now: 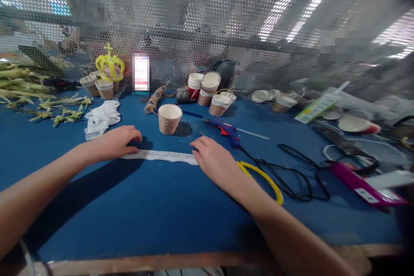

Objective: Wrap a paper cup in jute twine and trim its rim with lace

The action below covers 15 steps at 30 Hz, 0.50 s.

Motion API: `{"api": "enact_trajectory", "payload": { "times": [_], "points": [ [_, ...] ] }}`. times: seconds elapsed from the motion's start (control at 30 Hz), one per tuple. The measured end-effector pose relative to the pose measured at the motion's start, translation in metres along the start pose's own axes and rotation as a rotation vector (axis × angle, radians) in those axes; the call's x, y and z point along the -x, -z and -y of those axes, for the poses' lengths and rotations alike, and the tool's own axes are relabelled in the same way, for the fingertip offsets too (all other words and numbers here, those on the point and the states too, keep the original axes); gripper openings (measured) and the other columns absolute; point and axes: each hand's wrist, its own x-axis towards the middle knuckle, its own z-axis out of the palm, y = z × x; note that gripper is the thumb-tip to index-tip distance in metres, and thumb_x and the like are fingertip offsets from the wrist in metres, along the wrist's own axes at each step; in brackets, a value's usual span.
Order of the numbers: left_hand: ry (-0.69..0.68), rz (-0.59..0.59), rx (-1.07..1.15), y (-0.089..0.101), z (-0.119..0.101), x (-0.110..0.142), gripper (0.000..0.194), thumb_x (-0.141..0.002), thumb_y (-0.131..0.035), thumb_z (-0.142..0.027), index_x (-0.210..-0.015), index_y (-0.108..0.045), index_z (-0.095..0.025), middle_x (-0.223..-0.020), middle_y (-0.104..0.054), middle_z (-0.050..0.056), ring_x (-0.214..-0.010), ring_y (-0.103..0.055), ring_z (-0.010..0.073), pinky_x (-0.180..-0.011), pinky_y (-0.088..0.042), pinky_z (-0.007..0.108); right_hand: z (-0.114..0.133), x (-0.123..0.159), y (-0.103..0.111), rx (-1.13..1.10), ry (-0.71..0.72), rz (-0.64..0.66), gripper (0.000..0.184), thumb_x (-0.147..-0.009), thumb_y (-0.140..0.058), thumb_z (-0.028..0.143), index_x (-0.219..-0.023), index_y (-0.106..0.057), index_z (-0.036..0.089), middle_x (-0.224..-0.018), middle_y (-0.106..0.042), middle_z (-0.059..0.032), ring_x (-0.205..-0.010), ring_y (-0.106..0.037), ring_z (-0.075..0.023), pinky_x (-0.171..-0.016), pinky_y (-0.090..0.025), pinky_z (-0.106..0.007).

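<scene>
A strip of white lace ribbon (pixel 164 155) lies stretched flat across the blue tabletop. My left hand (pixel 118 143) has its fingers curled at the ribbon's left end, with the thumb against it. At the right end, my right hand (pixel 215 161) holds the ribbon, its fingers bent over the lace; the exact grip is partly hidden. Just beyond the ribbon stands an upright paper cup wrapped in brown twine (pixel 170 120). A blue glue gun (pixel 228 131) with a red trigger lies past my right hand, beside a yellow curved loop (pixel 263 179).
Crumpled white lace (pixel 102 116) lies beyond my left hand. Farther back are twine-wrapped cups (pixel 221 102), a twine bundle (pixel 155 99), a lit phone (pixel 141 72) and a yellow crown (pixel 110 67). Black cable (pixel 300 181) and a pink power strip (pixel 362 183) occupy the right.
</scene>
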Motion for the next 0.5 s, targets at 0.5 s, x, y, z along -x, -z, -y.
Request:
{"api": "enact_trajectory", "payload": {
  "times": [0.5],
  "points": [
    [-0.171, 0.057, -0.084, -0.053, -0.066, 0.014, 0.072, -0.087, -0.025, -0.055, -0.140, -0.016, -0.008, -0.146, -0.017, 0.019, -0.136, -0.010, 0.0314, -0.106, -0.013, 0.056, 0.043, 0.015, -0.043, -0.201, 0.280, 0.108, 0.088, -0.080, -0.034, 0.064, -0.139, -0.022, 0.000, -0.146, -0.016, -0.0203, -0.135, -0.010, -0.0295, -0.110, -0.012, -0.050]
  ]
}}
